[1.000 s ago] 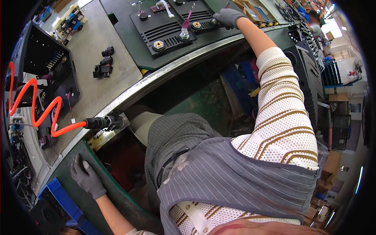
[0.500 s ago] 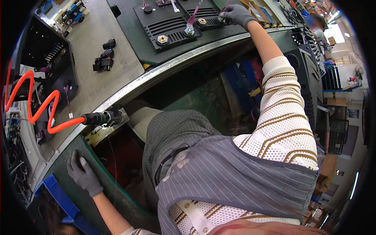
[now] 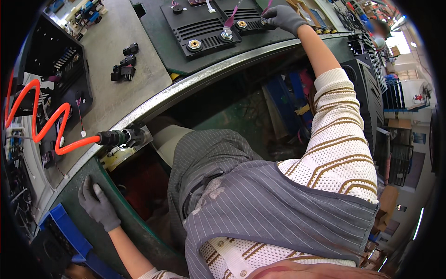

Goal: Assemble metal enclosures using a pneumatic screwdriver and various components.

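Observation:
My right hand (image 3: 285, 19), in a grey glove, reaches to the far edge of the work surface. Its fingertips are closed on a metal nut (image 3: 264, 21) at the corner of a black slotted panel (image 3: 209, 29). A pinkish-purple lead runs up from that nut. Along the same panels sit a brass-centred nut (image 3: 194, 44), another brass-centred nut (image 3: 242, 25) and a nut with a purple lead (image 3: 226, 35). My left hand (image 3: 98, 207), also gloved in grey, lies with fingers apart on a green surface (image 3: 134, 237) at the lower left, holding nothing.
An orange coiled air hose (image 3: 65, 125) ends in a black coupling (image 3: 114, 138) at the bench's metal edge. Several black connectors (image 3: 125, 65) lie on the grey bench. A black metal housing (image 3: 55, 56) stands at far left, a blue bin (image 3: 69, 230) beside my left forearm.
The view has shifted slightly. My right fingers stay at the same nut, the hand turned a little. My left hand rests in nearly the same place.

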The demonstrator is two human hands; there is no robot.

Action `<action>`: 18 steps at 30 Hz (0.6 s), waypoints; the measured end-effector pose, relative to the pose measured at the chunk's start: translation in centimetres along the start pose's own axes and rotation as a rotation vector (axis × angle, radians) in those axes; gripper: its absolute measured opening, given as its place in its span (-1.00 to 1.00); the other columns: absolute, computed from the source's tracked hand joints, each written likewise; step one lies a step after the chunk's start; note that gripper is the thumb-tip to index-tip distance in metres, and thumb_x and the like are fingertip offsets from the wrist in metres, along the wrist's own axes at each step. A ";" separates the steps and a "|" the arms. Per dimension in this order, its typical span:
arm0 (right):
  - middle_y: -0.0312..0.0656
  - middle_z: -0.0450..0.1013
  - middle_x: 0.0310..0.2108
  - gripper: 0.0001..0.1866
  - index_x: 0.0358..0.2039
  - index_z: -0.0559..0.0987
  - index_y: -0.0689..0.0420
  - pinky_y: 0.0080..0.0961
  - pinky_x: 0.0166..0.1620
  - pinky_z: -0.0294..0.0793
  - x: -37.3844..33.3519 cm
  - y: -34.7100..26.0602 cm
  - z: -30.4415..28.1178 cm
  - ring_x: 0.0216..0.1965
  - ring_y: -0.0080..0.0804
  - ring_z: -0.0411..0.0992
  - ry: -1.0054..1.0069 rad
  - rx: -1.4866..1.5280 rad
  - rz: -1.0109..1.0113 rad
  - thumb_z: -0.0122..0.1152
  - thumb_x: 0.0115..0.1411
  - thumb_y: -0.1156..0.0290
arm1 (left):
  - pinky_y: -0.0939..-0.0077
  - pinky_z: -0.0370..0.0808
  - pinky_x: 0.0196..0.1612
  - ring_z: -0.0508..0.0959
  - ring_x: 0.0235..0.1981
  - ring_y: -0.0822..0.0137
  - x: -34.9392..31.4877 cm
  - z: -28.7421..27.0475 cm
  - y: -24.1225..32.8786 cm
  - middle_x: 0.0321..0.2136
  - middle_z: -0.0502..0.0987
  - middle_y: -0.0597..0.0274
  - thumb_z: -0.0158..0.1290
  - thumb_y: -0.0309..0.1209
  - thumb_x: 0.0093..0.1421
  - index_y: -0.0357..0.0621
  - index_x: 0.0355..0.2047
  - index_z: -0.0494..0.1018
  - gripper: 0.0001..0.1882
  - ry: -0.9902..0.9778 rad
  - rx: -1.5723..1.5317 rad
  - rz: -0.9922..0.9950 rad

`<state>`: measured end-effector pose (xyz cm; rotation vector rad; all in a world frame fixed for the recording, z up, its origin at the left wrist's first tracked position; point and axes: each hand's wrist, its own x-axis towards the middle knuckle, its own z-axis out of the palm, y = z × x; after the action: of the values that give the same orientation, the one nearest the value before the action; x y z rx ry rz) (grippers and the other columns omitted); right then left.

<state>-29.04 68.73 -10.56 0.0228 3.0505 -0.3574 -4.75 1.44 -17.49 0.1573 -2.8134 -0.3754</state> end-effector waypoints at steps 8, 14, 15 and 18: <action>-0.13 0.54 -0.55 -0.62 -0.32 0.64 0.19 -0.43 -0.29 0.50 0.1 -3.0 -1.1 -0.42 -0.39 0.54 -0.092 -0.332 0.213 0.15 0.22 0.09 | 0.20 0.29 0.16 0.38 0.07 0.03 0.0 0.2 -0.3 0.00 0.42 -0.04 0.00 -0.27 0.24 -0.08 0.02 0.47 -0.64 0.040 -0.004 0.010; -0.06 0.53 -0.57 -0.40 -0.40 0.65 0.16 -0.27 -0.22 0.46 0.9 -3.5 -0.2 -0.42 -0.21 0.54 -0.013 -0.591 0.241 -0.05 0.25 -0.16 | 0.20 0.28 0.16 0.37 0.08 0.03 0.0 0.1 -0.3 0.00 0.41 -0.04 0.00 -0.27 0.24 -0.08 0.02 0.47 -0.63 0.032 -0.015 0.004; -0.05 0.53 -0.56 -0.39 -0.40 0.65 0.15 -0.25 -0.21 0.46 1.0 -3.3 -0.2 -0.42 -0.18 0.53 -0.013 -0.592 0.259 -0.06 0.25 -0.18 | 0.20 0.28 0.16 0.37 0.08 0.03 0.0 0.1 -0.3 0.00 0.41 -0.04 0.00 -0.27 0.24 -0.08 0.02 0.47 -0.63 -0.007 0.004 -0.007; -0.01 0.54 -0.51 -0.40 -0.33 0.66 0.13 -0.23 -0.19 0.45 1.1 -2.5 -0.1 -0.40 -0.14 0.53 -0.054 -0.517 0.389 -0.05 0.24 -0.19 | 0.20 0.28 0.16 0.37 0.08 0.03 0.0 0.1 -0.3 0.00 0.41 -0.04 0.01 -0.27 0.23 -0.09 0.02 0.48 -0.64 -0.001 -0.006 -0.004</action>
<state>-30.21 66.29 -9.98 0.5507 2.8889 0.4435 -4.75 1.21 -17.64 0.1622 -2.8136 -0.3848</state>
